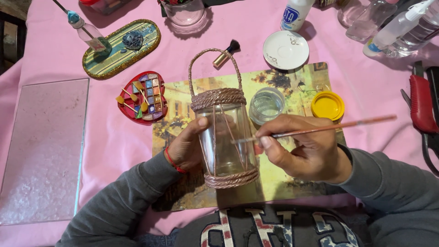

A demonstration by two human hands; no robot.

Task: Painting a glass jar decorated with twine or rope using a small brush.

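Observation:
My left hand (186, 145) grips a clear glass jar (227, 144) lying on its side. Pinkish cord bands wrap the jar's top and bottom, and a cord handle (215, 68) loops off its top. My right hand (304, 148) pinches a thin brown paintbrush (329, 128), whose tip touches the side of the jar. Both hands hover over a picture placemat (292, 183). A small open glass pot (266, 105) of clear liquid stands just beyond the brush, with its yellow lid (328, 105) to the right.
A pink cloth (114, 146) covers the table. A glass pane (41, 151) lies at left. Behind it are a heart-shaped mosaic piece (142, 97) and an oval glitter tray (121, 48). A white saucer (286, 49), bottles (393, 27) and red-handled pliers (423, 110) sit right.

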